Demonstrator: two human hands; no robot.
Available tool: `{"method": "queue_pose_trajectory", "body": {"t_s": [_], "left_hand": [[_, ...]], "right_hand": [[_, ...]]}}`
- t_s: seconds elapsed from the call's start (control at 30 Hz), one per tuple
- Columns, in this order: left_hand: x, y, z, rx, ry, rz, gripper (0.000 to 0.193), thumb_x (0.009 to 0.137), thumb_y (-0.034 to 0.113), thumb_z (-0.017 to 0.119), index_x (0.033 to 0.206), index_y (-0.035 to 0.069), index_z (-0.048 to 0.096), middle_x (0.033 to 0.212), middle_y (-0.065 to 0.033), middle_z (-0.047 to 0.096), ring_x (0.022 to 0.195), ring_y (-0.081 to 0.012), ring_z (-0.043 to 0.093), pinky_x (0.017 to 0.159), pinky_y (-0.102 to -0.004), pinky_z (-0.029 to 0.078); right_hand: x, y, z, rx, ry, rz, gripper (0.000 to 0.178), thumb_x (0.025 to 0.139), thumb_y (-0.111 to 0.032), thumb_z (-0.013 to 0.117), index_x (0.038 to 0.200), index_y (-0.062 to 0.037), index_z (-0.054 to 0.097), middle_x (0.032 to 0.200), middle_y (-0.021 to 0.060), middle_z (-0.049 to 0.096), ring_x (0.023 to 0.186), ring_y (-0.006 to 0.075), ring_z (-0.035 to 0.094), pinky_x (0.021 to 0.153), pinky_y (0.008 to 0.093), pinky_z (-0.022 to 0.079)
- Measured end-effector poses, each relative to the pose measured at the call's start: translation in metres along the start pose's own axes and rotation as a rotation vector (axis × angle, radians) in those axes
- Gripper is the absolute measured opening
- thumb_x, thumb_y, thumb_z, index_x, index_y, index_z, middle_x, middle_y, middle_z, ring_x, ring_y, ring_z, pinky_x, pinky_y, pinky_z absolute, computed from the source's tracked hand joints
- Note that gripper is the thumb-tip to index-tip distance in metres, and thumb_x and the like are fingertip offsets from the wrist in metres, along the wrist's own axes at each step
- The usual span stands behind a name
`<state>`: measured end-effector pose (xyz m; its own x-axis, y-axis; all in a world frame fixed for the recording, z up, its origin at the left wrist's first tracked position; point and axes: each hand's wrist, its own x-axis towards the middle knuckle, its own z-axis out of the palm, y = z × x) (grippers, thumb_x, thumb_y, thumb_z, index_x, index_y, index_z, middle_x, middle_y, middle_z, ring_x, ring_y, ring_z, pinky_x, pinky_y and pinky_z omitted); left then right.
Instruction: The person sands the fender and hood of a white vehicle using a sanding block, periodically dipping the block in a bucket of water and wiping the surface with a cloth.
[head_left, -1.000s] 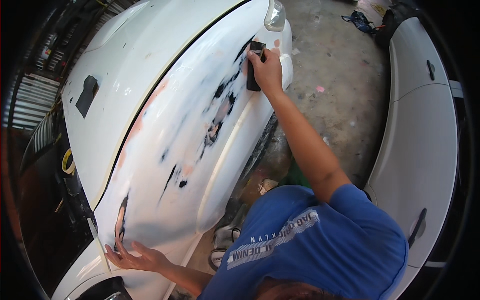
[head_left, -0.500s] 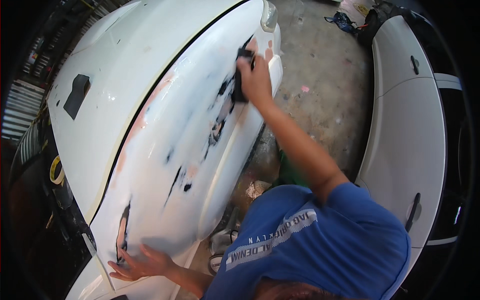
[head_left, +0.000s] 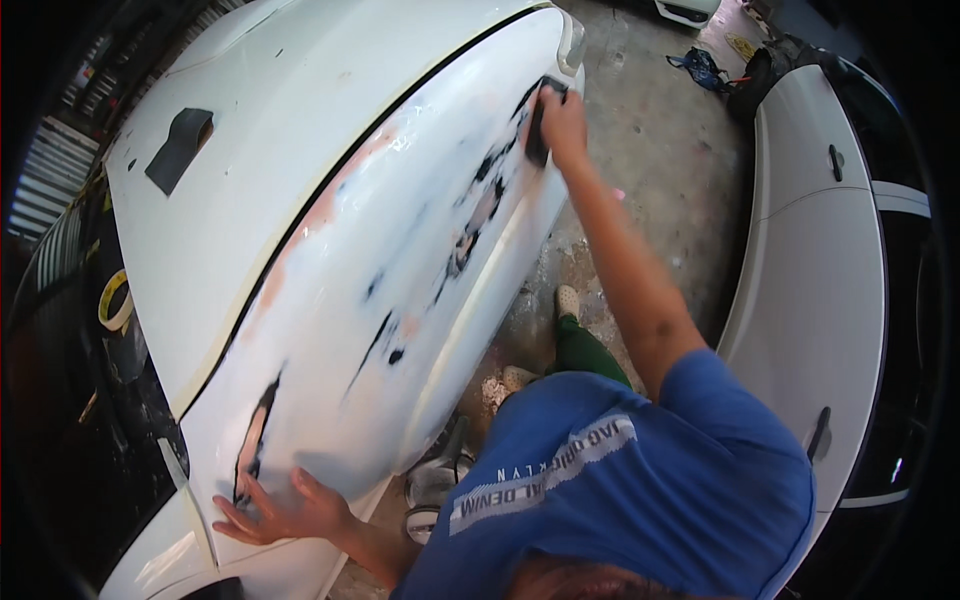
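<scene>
A white car bumper point(head_left: 330, 240) with sanded black streaks and pinkish patches runs diagonally before me. My right hand point(head_left: 565, 125), arm stretched out, is closed around a black sanding block point(head_left: 537, 130) pressed against the bumper's far end, near a lamp. At the near end my left hand point(head_left: 290, 510) lies on the bumper with its fingers spread, beside a long black-and-pink scratch point(head_left: 257, 430). A curled dark grey sheet, which looks like sandpaper point(head_left: 178, 150), rests on the white hood point(head_left: 270, 120) to the left.
A roll of masking tape point(head_left: 115, 300) sits on the dark area left of the hood. Another light-coloured car point(head_left: 810, 270) stands to the right across the stained concrete floor point(head_left: 660, 170). A dark bag point(head_left: 700, 68) lies on the floor farther off. My shoe point(head_left: 568, 300) is beside the bumper.
My right hand has slid the sanding block farther along the bumper, away and to the right. My left hand stays at the near end. The whole view has shifted slightly.
</scene>
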<state>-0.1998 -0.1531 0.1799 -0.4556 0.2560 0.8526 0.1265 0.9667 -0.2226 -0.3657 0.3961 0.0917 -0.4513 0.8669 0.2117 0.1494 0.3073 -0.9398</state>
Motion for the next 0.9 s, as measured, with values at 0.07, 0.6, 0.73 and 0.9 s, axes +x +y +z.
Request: {"method": "queue_pose_trajectory", "body": {"t_s": [0.07, 0.6, 0.73, 0.9], "left_hand": [[0.0, 0.003, 0.003, -0.024, 0.034, -0.027, 0.054, 0.103, 0.053, 0.053, 0.142, 0.015, 0.053, 0.158, -0.0203, 0.037, 0.15, -0.0491, 0.021, 0.116, -0.064, 0.023], [0.002, 0.0, -0.005, -0.019, 0.052, 0.001, 0.056, 0.103, 0.053, 0.053, 0.139, 0.011, 0.057, 0.155, -0.02, 0.042, 0.149, -0.0459, 0.025, 0.117, -0.0622, 0.024], [0.003, 0.01, 0.002, -0.141, 0.072, -0.026, 0.06, 0.103, 0.056, 0.05, 0.138, 0.008, 0.058, 0.154, -0.0207, 0.042, 0.15, -0.0441, 0.025, 0.118, -0.0616, 0.024], [-0.026, 0.046, -0.014, -0.703, 0.143, -0.153, 0.052, 0.104, 0.043, 0.051, 0.136, 0.003, 0.053, 0.146, -0.0252, 0.046, 0.141, -0.0452, 0.039, 0.114, -0.061, 0.032]], "right_hand": [[0.011, 0.004, 0.0, 0.101, -0.035, -0.009, 0.047, 0.097, -0.034, 0.059, 0.112, 0.0105, 0.061, 0.119, 0.038, 0.061, 0.118, 0.051, 0.057, 0.101, 0.0495, 0.044], [-0.036, 0.002, 0.013, -0.082, 0.013, -0.271, 0.047, 0.098, -0.031, 0.058, 0.121, 0.0099, 0.056, 0.122, 0.0325, 0.059, 0.115, 0.0487, 0.056, 0.103, 0.0492, 0.042], [0.044, 0.04, -0.024, 0.317, -0.078, 0.137, 0.043, 0.099, -0.032, 0.058, 0.122, 0.0035, 0.057, 0.113, 0.0214, 0.065, 0.103, 0.0318, 0.064, 0.087, 0.0411, 0.051], [-0.108, -0.074, -0.072, 0.928, -0.597, 0.193, 0.039, 0.105, -0.031, 0.052, 0.131, -0.0026, 0.055, 0.117, 0.022, 0.068, 0.094, 0.0275, 0.071, 0.082, 0.0396, 0.058]]}}
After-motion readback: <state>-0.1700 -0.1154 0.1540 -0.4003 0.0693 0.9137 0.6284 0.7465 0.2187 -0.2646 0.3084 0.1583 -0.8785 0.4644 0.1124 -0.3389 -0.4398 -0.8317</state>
